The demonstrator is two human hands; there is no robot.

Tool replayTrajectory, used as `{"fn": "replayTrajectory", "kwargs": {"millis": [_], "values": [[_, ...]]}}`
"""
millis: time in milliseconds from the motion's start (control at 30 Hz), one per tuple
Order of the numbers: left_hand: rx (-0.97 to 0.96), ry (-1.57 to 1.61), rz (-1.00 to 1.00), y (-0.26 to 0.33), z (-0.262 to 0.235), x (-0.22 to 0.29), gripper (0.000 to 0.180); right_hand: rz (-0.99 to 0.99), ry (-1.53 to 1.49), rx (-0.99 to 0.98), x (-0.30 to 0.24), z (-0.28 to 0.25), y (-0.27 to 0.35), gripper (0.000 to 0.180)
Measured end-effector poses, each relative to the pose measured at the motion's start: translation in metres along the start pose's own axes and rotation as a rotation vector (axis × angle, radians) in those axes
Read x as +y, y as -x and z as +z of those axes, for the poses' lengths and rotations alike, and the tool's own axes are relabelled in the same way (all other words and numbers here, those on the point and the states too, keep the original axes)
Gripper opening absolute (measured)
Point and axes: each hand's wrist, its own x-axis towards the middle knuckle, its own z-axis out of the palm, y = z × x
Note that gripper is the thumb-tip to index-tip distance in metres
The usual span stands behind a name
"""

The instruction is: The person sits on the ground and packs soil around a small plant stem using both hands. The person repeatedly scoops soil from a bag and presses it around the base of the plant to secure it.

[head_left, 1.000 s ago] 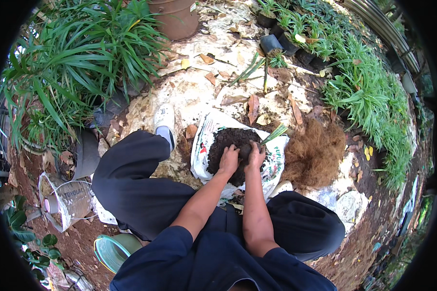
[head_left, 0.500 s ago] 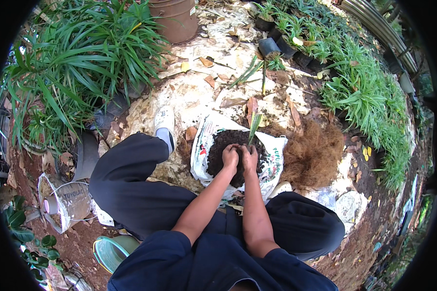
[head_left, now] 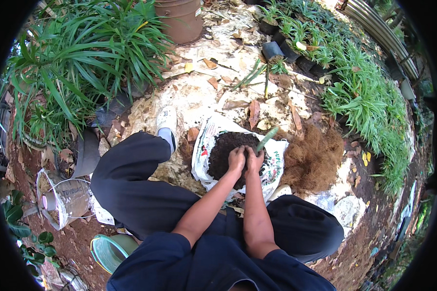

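My left hand (head_left: 236, 160) and my right hand (head_left: 254, 161) are pressed close together over a white plastic sack (head_left: 202, 150) that lies open on the ground, filled with dark soil (head_left: 223, 149). Both hands close around the base of a small green plant (head_left: 266, 139), whose narrow leaf sticks up to the right between my fingers. The roots are hidden by my hands. A heap of brown coconut fibre (head_left: 313, 157) lies just right of the sack. My knees in dark trousers flank the sack.
A large leafy plant (head_left: 77, 58) fills the left. A brown pot (head_left: 182, 19) stands at the top. Rows of small black potted seedlings (head_left: 296, 46) run along the upper right. A clear bag (head_left: 65, 199) and a green bucket (head_left: 109, 250) sit at lower left. Dry leaves litter the pale ground.
My hands have drawn together over the soil and closed around the plant's base. The green leaf has tipped from leaning right to more upright, then right again.
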Motion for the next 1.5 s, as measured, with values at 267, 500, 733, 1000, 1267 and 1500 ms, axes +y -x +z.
{"fn": "replayTrajectory", "kwargs": {"millis": [267,500,733,1000,1267,1500], "values": [[-0.141,0.150,-0.027,-0.004,-0.004,-0.002,0.044,0.093,-0.220,-0.242,-0.004,0.004,0.000,0.023],[-0.062,-0.538,0.310,-0.030,-0.024,-0.009,0.053,0.081,-0.213,0.105,-0.004,0.002,-0.012,0.028],[-0.317,-1.399,0.410,0.011,-0.025,0.003,0.075,0.060,-0.286,0.124,-0.002,0.006,-0.019,0.031],[-0.203,-1.165,0.490,0.000,-0.028,-0.004,0.028,0.106,-0.299,0.049,-0.008,0.007,-0.008,0.030],[-0.060,-0.774,0.484,-0.019,-0.035,-0.023,0.022,0.101,-0.174,0.012,-0.008,-0.001,-0.010,0.029],[-0.008,0.029,0.019,-0.018,-0.018,-0.014,0.022,-0.011,0.081,0.088,-0.003,0.002,0.003,0.028]]}}
